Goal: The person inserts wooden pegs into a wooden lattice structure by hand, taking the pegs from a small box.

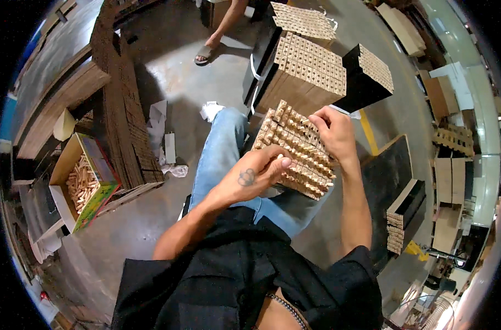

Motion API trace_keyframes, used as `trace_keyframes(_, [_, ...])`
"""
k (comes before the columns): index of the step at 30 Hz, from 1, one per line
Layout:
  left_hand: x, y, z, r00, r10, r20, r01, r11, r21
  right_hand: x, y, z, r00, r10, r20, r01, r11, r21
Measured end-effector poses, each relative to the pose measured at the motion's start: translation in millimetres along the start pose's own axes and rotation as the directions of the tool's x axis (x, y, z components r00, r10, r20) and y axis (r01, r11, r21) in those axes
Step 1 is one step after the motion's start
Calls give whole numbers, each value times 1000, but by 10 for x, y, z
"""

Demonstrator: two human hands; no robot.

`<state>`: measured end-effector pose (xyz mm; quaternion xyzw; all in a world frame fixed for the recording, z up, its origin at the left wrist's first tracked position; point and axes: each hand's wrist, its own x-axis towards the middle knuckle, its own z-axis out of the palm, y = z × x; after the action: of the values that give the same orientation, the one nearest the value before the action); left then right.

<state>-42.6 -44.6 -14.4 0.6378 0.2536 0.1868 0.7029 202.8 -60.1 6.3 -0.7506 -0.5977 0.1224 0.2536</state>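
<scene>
On my lap, between my knees, sits a bundle of wooden strips with rows of short dowels standing up from it. My left hand is over its near left side, thumb and forefinger pinched on a small wooden dowel. At the far right edge of the bundle is my right hand, its fingers curled closed beside the dowels. What those fingers hold, if anything, is hidden.
An open cardboard box at left holds many loose dowels. Ahead stand stacks of drilled wooden blocks, with a black-sided stack beside them. Brown boards lie at left. Another person's sandalled foot is beyond.
</scene>
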Motion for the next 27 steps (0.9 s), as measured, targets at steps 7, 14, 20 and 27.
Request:
trace_keyframes(7, [-84, -15, -155, 995, -94, 43, 101, 966, -236, 70, -99, 50, 967, -244, 71, 254, 934, -250])
trace_keyframes(14, [-43, 190, -173, 986, -150, 67, 163, 948, -272, 65, 13, 108, 954, -270, 133, 290, 941, -172])
trace_keyframes(20, [-54, 187, -100, 1000, 7, -17, -13, 932, -363, -254, -375, -25, 994, -42, 103, 9, 954, 300])
trace_keyframes(27, [18, -17, 45, 946, 297, 134, -309, 947, 83, -627, -516, -154, 891, -99, 444, -191, 804, 563])
